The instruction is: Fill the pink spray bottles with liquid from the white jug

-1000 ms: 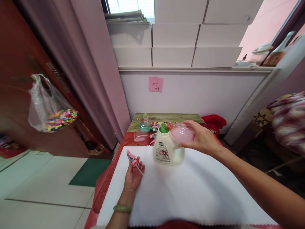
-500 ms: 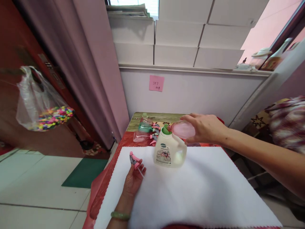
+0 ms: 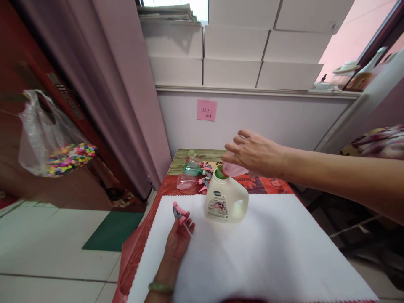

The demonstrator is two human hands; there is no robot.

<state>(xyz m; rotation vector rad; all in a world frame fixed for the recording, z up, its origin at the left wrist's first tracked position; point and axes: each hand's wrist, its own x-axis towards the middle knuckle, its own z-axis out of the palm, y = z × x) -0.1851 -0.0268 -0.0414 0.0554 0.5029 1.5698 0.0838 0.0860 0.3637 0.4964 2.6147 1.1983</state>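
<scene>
My left hand [image 3: 179, 242] is closed around a pink and grey spray nozzle [image 3: 179, 213], whose thin white tube points down to the right. With my right hand [image 3: 252, 152] I grip a clear pink bottle [image 3: 234, 169], tilted with its mouth at the green opening [image 3: 220, 171] of a cream-coloured jug [image 3: 222, 202]. The fingers hide much of the bottle. The jug stands upright on a white sheet [image 3: 268, 252], its handle to the right. Whether liquid is running cannot be seen.
Behind the jug several spray bottles lie on their sides, among them a green one [image 3: 192, 169] and a pinkish clear one [image 3: 187, 182]. A red cover [image 3: 135, 256] drapes over the table's left edge. A plastic bag of colourful pieces [image 3: 67, 155] hangs at the left.
My right hand has risen and shifted left over the pink bottle, tipping its base upward. My left hand and the spray nozzle have barely moved.
</scene>
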